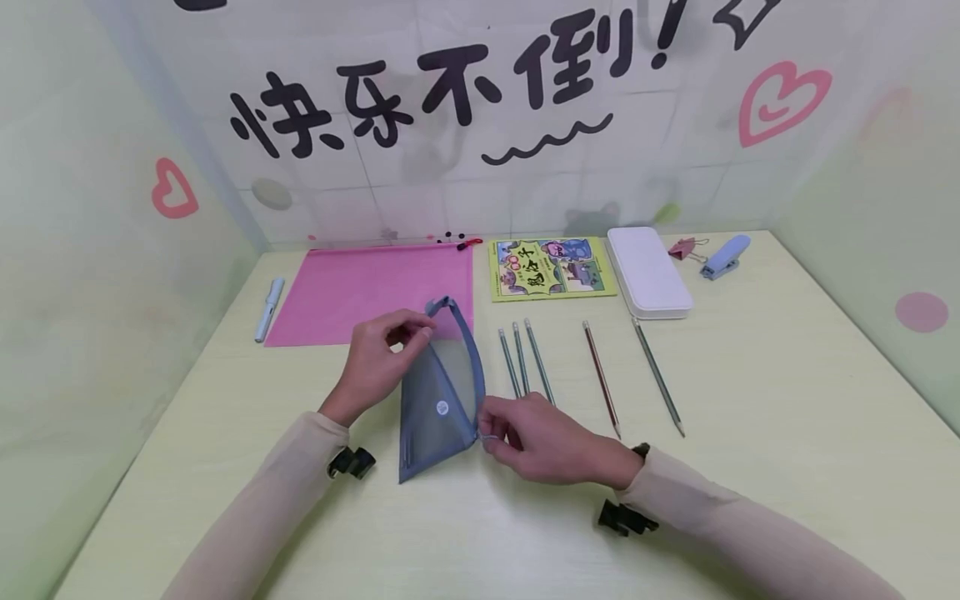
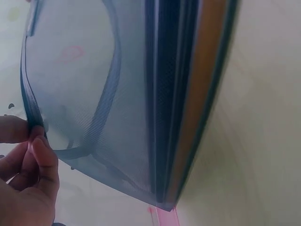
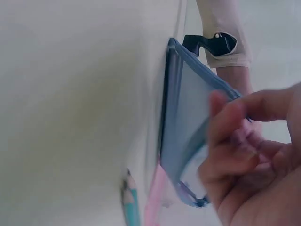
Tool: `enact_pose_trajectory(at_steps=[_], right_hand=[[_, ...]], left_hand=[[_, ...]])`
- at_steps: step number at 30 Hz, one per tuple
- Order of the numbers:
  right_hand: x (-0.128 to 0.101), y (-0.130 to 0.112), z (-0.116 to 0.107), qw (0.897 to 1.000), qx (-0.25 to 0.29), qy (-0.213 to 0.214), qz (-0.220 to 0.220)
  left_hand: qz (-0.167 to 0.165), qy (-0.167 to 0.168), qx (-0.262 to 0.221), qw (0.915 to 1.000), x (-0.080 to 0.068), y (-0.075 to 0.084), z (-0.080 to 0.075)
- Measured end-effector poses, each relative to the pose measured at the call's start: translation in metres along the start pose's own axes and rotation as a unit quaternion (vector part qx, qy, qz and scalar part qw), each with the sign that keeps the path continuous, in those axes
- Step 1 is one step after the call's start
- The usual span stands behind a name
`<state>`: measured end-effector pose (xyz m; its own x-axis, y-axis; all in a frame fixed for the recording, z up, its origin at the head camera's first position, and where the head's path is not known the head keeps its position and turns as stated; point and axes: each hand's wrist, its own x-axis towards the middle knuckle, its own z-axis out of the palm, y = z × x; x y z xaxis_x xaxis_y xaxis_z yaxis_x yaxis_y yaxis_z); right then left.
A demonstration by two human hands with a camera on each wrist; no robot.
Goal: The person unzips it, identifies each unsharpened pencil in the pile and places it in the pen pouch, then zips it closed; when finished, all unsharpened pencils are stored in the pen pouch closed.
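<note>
A blue-grey mesh zipper pouch (image 1: 429, 417) stands tilted above the table between both hands, its zipped mouth spread apart. My left hand (image 1: 378, 358) pinches the rim at the far end of the mouth, as the left wrist view also shows. At the near end, my right hand (image 1: 543, 437) pinches the zipper pull, with thumb and forefinger together. Long thin dark pieces and an orange-brown strip (image 2: 200, 94) show through the mesh along the pouch's bottom; their kind cannot be told. Fingers partly hide the mouth's corner in the right wrist view.
Right of the pouch lie several pencils (image 1: 598, 371). Behind are a pink zip folder (image 1: 360, 292), a comic-covered booklet (image 1: 551, 268) and a white case (image 1: 649, 275). Farther right sit a pink binder clip (image 1: 682, 247) and a blue stapler (image 1: 726, 257). A light-blue pen (image 1: 269, 310) lies left.
</note>
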<state>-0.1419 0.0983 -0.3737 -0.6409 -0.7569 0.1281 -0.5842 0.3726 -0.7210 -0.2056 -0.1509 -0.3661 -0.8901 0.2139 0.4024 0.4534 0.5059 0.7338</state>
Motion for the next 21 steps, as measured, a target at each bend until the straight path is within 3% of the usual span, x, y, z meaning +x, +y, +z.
enact_pose_trajectory(at_steps=[5,8,10,12,16,21], right_hand=[[0.0,0.002,0.001,0.998,0.063,0.002,-0.016],[0.002,0.002,0.0,0.997,0.072,0.018,-0.029],[0.003,0.001,-0.001,0.996,0.07,0.028,-0.04],[0.005,0.0,-0.002,0.996,0.069,0.036,-0.048],[0.006,-0.003,-0.003,0.995,0.069,0.054,-0.056],[0.008,-0.005,-0.004,0.993,0.067,0.071,-0.067]], left_hand=[[-0.013,-0.007,0.004,0.9999,-0.001,0.0,0.0],[-0.01,-0.022,0.039,0.999,-0.006,0.006,0.0],[0.014,-0.025,0.085,0.996,-0.016,0.016,-0.001],[0.062,-0.016,0.14,0.9881,-0.03,0.03,-0.002],[0.163,0.016,0.215,0.9628,-0.063,0.054,0.001],[0.225,0.025,0.265,0.9372,-0.087,0.063,0.013]])
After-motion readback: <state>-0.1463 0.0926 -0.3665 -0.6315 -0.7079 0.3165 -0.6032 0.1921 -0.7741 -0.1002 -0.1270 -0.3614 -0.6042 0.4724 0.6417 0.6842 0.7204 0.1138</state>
